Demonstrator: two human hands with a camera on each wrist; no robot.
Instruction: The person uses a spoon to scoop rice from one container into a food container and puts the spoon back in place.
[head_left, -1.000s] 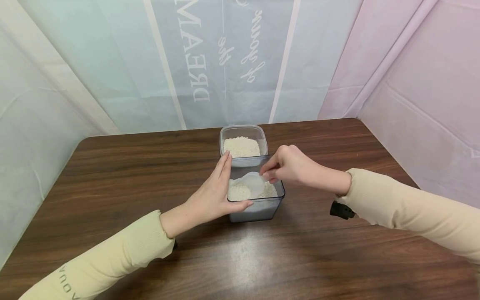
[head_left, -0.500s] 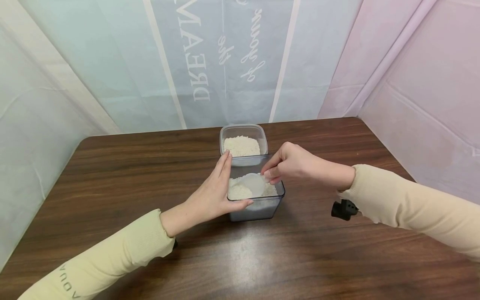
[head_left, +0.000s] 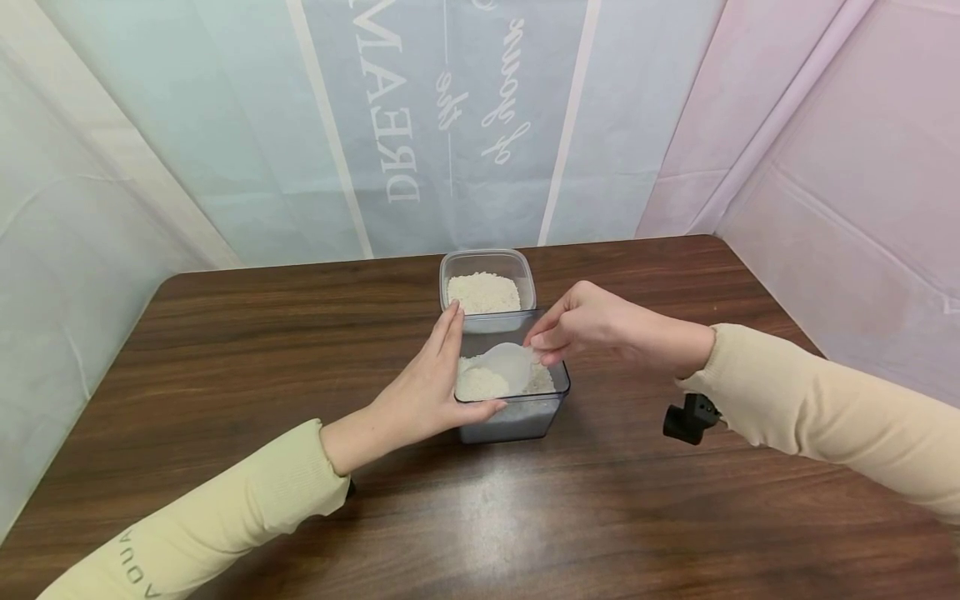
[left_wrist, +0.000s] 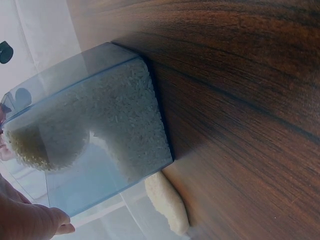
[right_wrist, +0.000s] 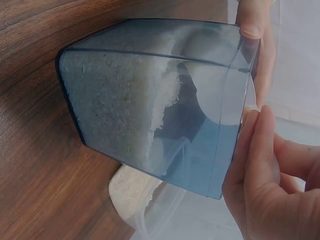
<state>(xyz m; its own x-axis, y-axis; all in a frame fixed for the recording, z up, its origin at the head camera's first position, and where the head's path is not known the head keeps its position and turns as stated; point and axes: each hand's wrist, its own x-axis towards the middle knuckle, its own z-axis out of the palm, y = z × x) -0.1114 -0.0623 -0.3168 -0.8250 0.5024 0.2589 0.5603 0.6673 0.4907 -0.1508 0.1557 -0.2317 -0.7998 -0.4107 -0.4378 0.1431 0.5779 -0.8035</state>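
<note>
A tinted clear box of rice stands mid-table. My left hand rests on its near left corner, fingers straight along the left wall and thumb over the front rim. My right hand pinches the handle of a translucent white scoop at the right rim. The scoop's bowl is inside the box, low by the rice. In the left wrist view, rice is heaped at the scoop. Through the wall in the right wrist view, the scoop shows pale; most of the handle is hidden by my right fingers.
Directly behind the box, a clear plastic tub holds more pale grains. The brown wooden table reaches to a printed curtain at the back. Pale cloth hangs on the right side.
My right hand has shifted slightly right with its wrist turning, and the scoop has moved a little in the rice. My left hand and the box stay put.
</note>
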